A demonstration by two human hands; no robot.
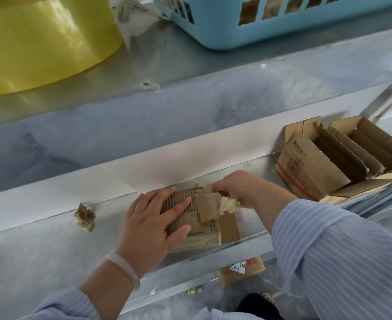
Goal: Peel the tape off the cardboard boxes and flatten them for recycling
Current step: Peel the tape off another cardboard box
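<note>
While the left hand (pixel 154 224) lies spread and pressed flat on the small box (pixel 197 224) at the near edge of the steel table (pixel 40 255), it should bear down hard so the cardboard cannot lift as the strip comes away. Just beyond, the right hand (pixel 238 189) pinches a crumpled tail of tape (pixel 228 204) at the box's far right corner; I judge a low, slow pull back along the surface best, since the top liner already looks torn. Farther right stands an open box (pixel 342 158) not yet flattened, with a blue basket (pixel 271 19) behind.
</note>
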